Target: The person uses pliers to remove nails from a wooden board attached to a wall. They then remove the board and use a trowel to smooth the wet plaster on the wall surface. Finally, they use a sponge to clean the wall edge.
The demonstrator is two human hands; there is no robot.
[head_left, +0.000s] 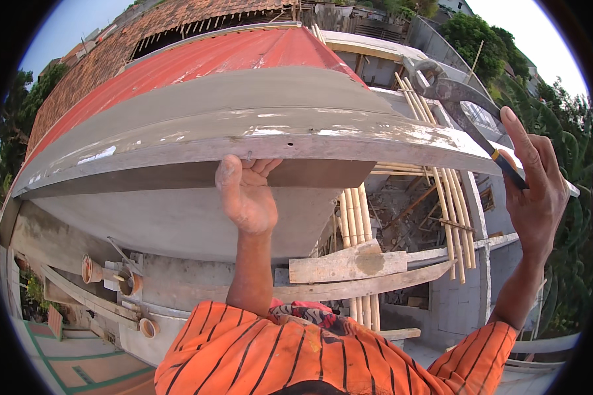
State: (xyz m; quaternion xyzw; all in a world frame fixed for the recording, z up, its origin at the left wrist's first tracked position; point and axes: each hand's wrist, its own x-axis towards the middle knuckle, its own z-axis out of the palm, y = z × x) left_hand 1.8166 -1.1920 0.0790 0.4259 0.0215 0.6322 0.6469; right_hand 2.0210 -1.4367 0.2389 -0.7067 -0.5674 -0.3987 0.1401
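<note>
The right hand (540, 178) is raised at the far right, its fingers (524, 141) grasping a pair of dark metal pincers (449, 91). The handles stand spread: the tip of the raised finger meets the end of the upper one, while the lower one, with a yellow band, runs down against the palm side. The tool's head points left, away from the fingers and above the long paint-flecked plank (349, 148).

The left hand (250, 197) is up against the plank's lower edge, palm showing, thumb upright at the left and fingers bent beneath the edge. A small nail-like piece (248, 157) shows just above, between thumb and fingertips; whether they pinch it, I cannot tell.
</note>
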